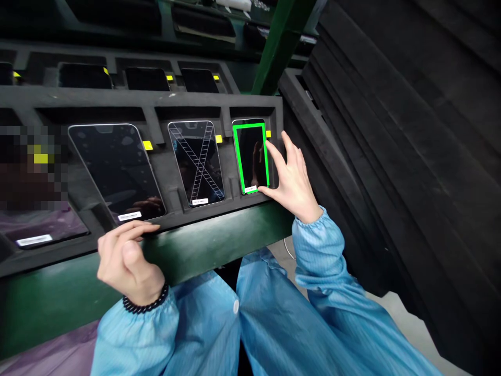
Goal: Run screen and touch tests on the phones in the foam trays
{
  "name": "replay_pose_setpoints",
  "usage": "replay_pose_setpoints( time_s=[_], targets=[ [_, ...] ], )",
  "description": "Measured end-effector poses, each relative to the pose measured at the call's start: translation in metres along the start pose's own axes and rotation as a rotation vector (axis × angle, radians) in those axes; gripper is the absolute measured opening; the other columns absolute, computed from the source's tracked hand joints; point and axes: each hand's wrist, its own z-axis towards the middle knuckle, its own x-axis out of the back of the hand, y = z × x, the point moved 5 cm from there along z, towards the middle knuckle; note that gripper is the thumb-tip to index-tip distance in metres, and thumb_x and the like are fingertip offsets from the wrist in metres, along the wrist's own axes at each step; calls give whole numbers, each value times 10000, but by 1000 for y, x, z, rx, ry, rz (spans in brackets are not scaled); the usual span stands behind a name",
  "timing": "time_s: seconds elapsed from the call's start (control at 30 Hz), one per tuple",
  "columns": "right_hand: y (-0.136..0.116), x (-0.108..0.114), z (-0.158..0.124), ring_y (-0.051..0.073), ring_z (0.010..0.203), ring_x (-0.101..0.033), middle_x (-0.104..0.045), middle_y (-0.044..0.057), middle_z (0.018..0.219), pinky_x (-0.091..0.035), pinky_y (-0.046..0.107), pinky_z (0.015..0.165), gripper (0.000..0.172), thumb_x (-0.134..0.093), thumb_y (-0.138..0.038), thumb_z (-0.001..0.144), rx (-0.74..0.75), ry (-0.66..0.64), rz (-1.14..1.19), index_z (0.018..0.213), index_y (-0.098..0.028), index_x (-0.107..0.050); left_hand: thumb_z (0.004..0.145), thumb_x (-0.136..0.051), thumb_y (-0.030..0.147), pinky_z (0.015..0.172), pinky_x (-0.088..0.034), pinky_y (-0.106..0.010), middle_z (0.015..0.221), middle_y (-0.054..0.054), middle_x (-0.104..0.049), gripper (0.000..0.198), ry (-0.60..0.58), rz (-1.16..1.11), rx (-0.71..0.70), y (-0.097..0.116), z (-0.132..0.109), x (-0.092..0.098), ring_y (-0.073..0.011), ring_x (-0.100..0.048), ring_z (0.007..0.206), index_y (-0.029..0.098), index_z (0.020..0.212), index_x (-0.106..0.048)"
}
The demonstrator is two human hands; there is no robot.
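The right hand (291,183), right of centre in the frame, is spread and not wrapped around anything: its index fingertip is at the right edge of a lit device (250,146) and its thumb tip by the lower right corner, though I cannot tell whether they press or only hover. The left hand (131,261), lower left, is loosely curled with nothing visible in its grasp, its fingertips at the front edge of the tray (235,99).

The lit device sits in the tray's rightmost pocket, a green outline on its screen, a white label (250,189) at its foot and a yellow tab (268,133) at its right side. It looks light, stiff and thin, with a glossy face that would probably smear and slide under a fingertip (the hand is mirrored in it) and could crack if dropped. The long side edges seem the best hold, clear of label and tab.

To its left lie a device with a ladder-patterned X (200,164) and a larger dark device (117,167). Beyond, at upper left, 1 more tray holds dark devices (146,78); dark stacked slabs (410,120) fill the right.
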Motion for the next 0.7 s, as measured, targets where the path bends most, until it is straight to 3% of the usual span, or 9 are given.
replay_pose_setpoints(
  time_s=[0.23,0.37,0.57,0.7],
  targets=[
    [-28,-3,11,347,1553,-144,-101,136,1687,-149,642,1229,927,-738,-426,815,63,-42,16,1571,-263,-227,914,-380,262,806,-471,-382,783,-106,-691,406,-3,4,13,1,-1,0,-211,-640,818,119,755,-726],
    [-34,-4,15,352,1550,-152,-109,122,1688,-143,638,1235,970,-760,-471,794,84,-39,27,1576,-268,-223,923,-379,239,813,-460,-380,794,-116,-691,405,4,-17,4,2,-1,1,-209,-636,834,102,766,-726],
    [-19,-2,14,381,1552,-115,-73,107,1693,-149,696,1210,1067,-768,-581,766,59,-28,49,1593,-312,-149,915,-370,284,806,-469,-391,794,-103,-697,415,-29,36,31,1,0,1,-217,-630,818,132,762,-725],
    [3,2,9,400,1543,-144,-41,108,1693,-254,685,1186,1081,-757,-609,770,25,-15,61,1598,-321,-125,915,-373,271,806,-469,-389,786,-103,-691,409,-15,17,22,1,0,1,-213,-629,812,129,759,-723]
  ],
)
